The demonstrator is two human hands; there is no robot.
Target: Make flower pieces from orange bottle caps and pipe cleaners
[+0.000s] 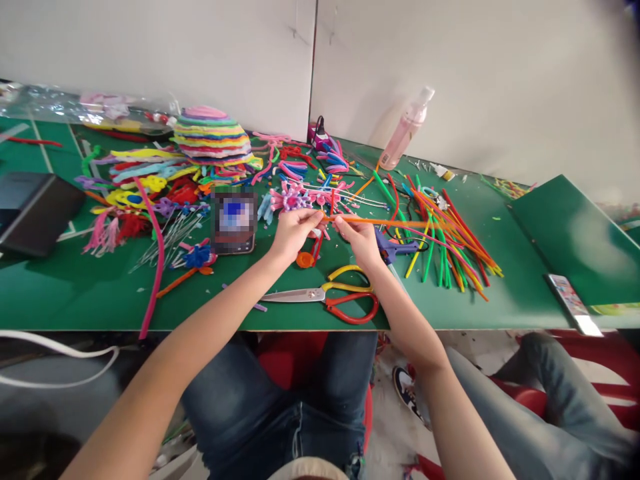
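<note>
Between both hands stretches an orange pipe cleaner [387,222], its long end running off to the right. My left hand [295,233] pinches its left end between thumb and fingers. Close beside it, my right hand [359,239] is also closed on the pipe cleaner. Just below the hands lie an orange coil [305,259] and scissors [320,294] with one yellow and one red handle. A purple glue gun [397,247] rests right of my right hand, partly hidden by it. Pink pipe-cleaner flowers [290,196] lie behind my left hand.
Loose pipe cleaners [445,247] in several colours spread to the right. A phone [233,223] lies left of my hands; a striped dome [213,137] stands behind. A pink bottle [406,130] leans near the wall. Another phone [573,305] and a seated person's leg [560,407] are at right.
</note>
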